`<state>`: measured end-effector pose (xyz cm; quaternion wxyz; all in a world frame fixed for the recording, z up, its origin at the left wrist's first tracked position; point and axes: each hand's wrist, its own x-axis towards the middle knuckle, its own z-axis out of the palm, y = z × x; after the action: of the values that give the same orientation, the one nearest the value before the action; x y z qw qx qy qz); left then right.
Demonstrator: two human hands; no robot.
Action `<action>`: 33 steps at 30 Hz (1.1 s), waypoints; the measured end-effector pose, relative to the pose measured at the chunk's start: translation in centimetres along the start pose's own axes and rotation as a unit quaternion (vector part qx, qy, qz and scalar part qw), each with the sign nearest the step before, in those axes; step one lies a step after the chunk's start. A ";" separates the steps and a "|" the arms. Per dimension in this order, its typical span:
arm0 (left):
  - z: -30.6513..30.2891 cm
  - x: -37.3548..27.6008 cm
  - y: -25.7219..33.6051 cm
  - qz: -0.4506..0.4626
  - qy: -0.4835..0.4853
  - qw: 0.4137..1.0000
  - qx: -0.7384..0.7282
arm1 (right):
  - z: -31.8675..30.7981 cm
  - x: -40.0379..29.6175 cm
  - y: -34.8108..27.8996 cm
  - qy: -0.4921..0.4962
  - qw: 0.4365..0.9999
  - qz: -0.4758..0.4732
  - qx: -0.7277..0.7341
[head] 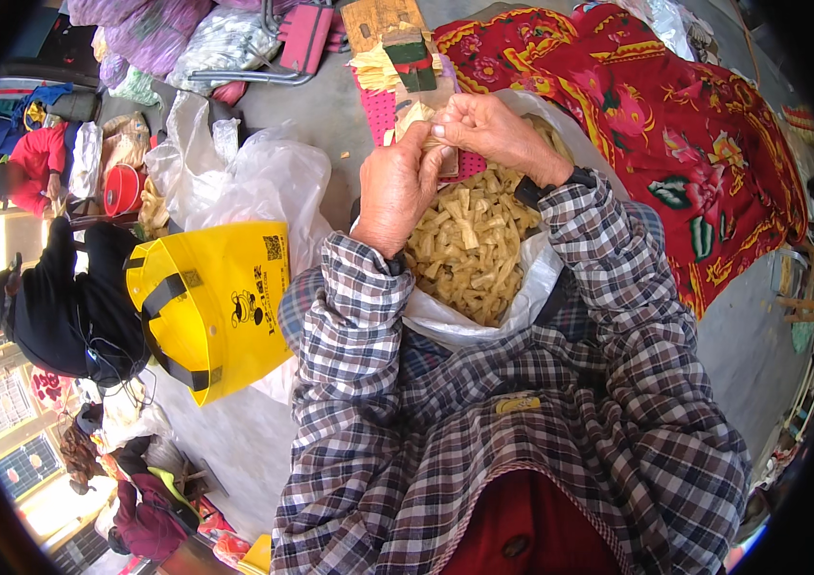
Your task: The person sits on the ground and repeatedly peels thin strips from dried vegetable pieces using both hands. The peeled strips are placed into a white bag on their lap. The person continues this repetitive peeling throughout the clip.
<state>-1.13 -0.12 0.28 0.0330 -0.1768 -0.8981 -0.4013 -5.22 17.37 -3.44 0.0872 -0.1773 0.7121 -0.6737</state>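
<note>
My left hand (396,187) and my right hand (496,136) meet over the front of an open bag. Between their fingertips they pinch a pale yellow sheet-like strip (417,115), partly hidden by the fingers; paper or husk, I cannot tell. Below them, the white plastic bag (443,323) is full of small folded tan pieces (468,237). Just beyond my hands lies a wooden board (378,21) with a pink perforated mat (378,115). A dark green block with a red band (407,54) rests there beside a stack of pale yellow strips (378,70).
To the left stand a yellow tote bag (241,309), translucent plastic bags (270,180) and a red bucket (123,190). A red floral blanket (637,122) spreads at right. A pink folding chair (302,39) lies ahead. Several people, one in black (83,309), are at left.
</note>
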 end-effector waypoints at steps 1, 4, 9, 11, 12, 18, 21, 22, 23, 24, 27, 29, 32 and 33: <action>0.0 0.1 0.0 -0.001 0.019 1.000 0.024 | 0.2 0.0 -0.2 -0.007 0.999 -0.010 0.044; -0.3 0.2 -0.4 0.006 0.097 0.994 0.055 | -0.5 -0.1 -1.7 -0.050 0.997 0.055 -0.015; -2.3 0.6 -1.7 -0.070 0.200 0.970 0.116 | -2.8 -0.8 -4.8 -0.095 0.977 0.180 -0.061; -2.6 0.7 -1.8 -0.086 0.213 0.965 0.127 | -3.0 -0.8 -5.2 -0.065 0.986 0.149 0.026; -2.5 0.7 -1.7 -0.087 0.164 0.975 0.119 | -2.9 -0.7 -5.1 -0.040 0.987 0.101 0.121; -0.2 0.3 -0.1 0.058 0.030 0.997 -0.038 | -1.7 -0.5 -3.7 0.043 0.991 -0.022 0.128; -0.6 0.5 0.2 0.087 0.088 0.992 -0.004 | -0.4 -0.4 -3.1 -0.008 0.988 -0.100 -0.116; -0.7 0.6 0.2 0.101 0.117 0.988 0.018 | 0.0 -0.5 -2.9 0.001 0.985 -0.108 -0.133; -0.8 0.7 0.3 0.120 0.118 0.984 0.060 | 0.1 -0.5 -2.9 -0.003 0.978 -0.119 -0.171; -0.8 0.7 0.5 0.133 0.121 0.979 0.100 | 0.2 -0.6 -2.8 -0.015 0.970 -0.122 -0.211; -0.3 1.0 0.7 0.170 0.143 0.964 0.148 | 0.6 -0.8 -2.8 -0.036 0.978 -0.071 -0.193; 0.0 1.0 0.8 0.173 0.158 0.967 0.103 | 0.9 -1.0 -2.8 -0.049 0.990 -0.018 -0.133; 0.4 0.7 0.6 0.142 0.172 0.975 -0.016 | 1.2 -1.1 -2.8 -0.063 0.998 -0.012 -0.006; 0.5 0.6 0.6 0.129 0.177 0.975 -0.035 | 1.2 -1.1 -2.8 -0.046 0.998 -0.003 -0.041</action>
<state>-1.46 0.76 0.48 0.2364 -0.2181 -0.8333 -0.4496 -3.39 16.59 -0.88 0.1105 -0.2140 0.7337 -0.6354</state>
